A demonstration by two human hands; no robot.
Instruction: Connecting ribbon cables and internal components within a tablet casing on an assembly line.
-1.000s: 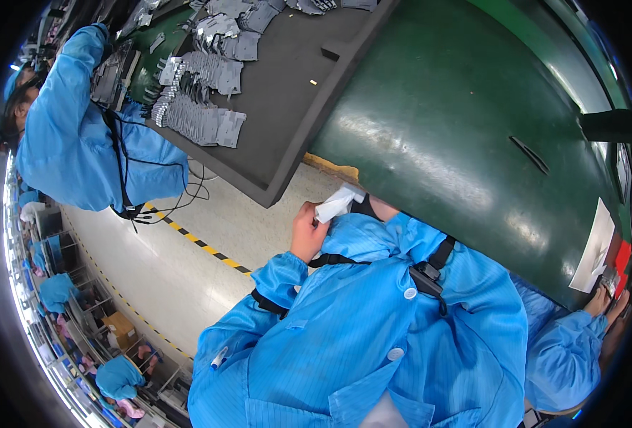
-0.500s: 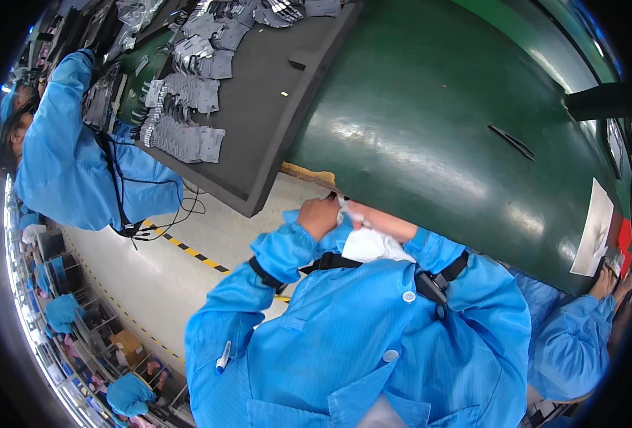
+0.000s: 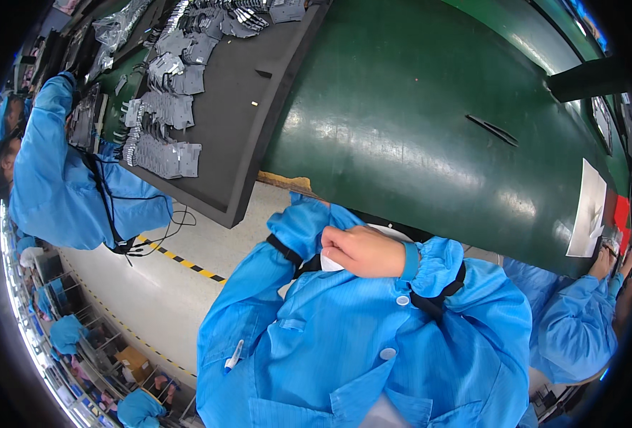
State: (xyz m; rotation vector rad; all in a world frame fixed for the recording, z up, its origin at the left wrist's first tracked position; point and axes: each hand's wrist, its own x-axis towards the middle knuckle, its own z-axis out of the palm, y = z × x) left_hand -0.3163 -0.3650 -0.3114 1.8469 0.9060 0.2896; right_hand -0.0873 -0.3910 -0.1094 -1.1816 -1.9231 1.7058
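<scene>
My right hand (image 3: 364, 251) is in front of my chest with its fingers curled. A small part of a soft white piece (image 3: 329, 263), like cloth or tissue, shows under those fingers. Most of that piece is hidden. My left sleeve (image 3: 298, 227) reaches up toward the table's near edge. Beyond its cuff, only a sliver of my left hand (image 3: 324, 203) appears, and its fingers are hidden. A blue band (image 3: 410, 261) circles my right wrist.
Ahead stands a green table (image 3: 401, 121) with black tweezers (image 3: 492, 130) on it. At left, a dark tray (image 3: 223, 107) holds many grey metal parts (image 3: 162, 157). A white sheet (image 3: 585, 210) lies at right. Co-workers in blue sit at left (image 3: 52, 171) and right (image 3: 580, 335).
My right hand has come back from the table edge toward my chest and curled. My left hand has slipped mostly out of sight. Less of the white piece shows. The view has shifted slightly.
</scene>
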